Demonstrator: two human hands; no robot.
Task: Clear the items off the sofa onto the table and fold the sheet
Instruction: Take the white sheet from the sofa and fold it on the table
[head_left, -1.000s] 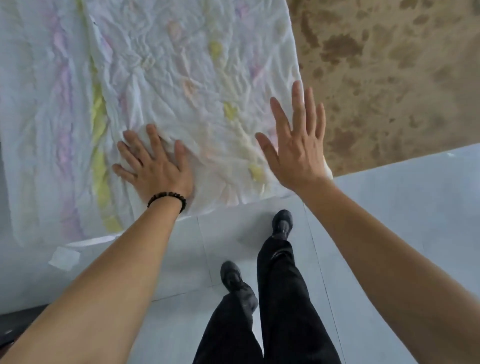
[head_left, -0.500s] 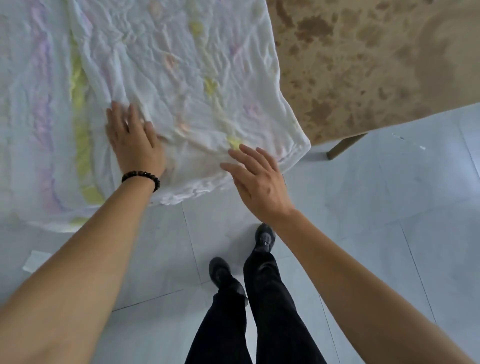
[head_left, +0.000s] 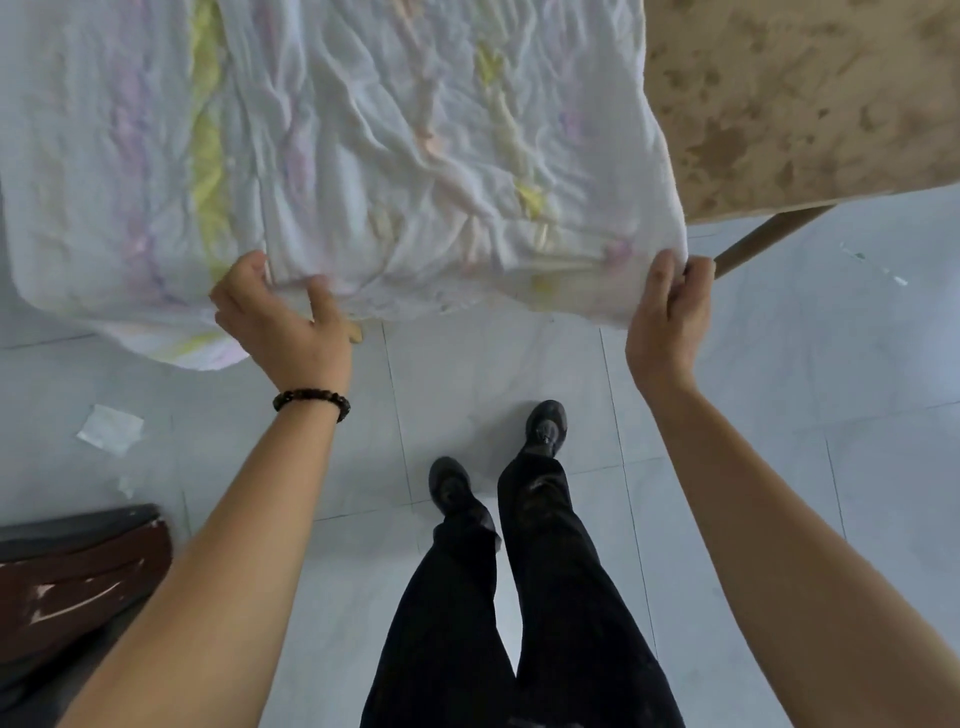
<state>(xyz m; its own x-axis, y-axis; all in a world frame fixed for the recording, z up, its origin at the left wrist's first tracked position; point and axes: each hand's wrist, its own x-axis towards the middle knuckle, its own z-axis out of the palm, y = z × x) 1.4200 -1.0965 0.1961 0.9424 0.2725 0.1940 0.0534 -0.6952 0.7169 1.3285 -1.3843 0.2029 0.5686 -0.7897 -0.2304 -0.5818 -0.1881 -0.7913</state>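
Mid-fold, a person's left hand (head_left: 283, 325) and right hand (head_left: 665, 317) grip the pastel-striped sheet's (head_left: 415, 130) near edge on the table (head_left: 805, 104), likely needing an even lift forward next

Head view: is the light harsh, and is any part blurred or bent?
Head view: the light is soft and even, with only faint shadows by the shoes; the sheet looks slightly smeared near the left hand; the wide lens bows the floor tile lines.

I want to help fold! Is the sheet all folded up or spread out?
Partly folded: one layer of the sheet lies over another, spread wide across the table.
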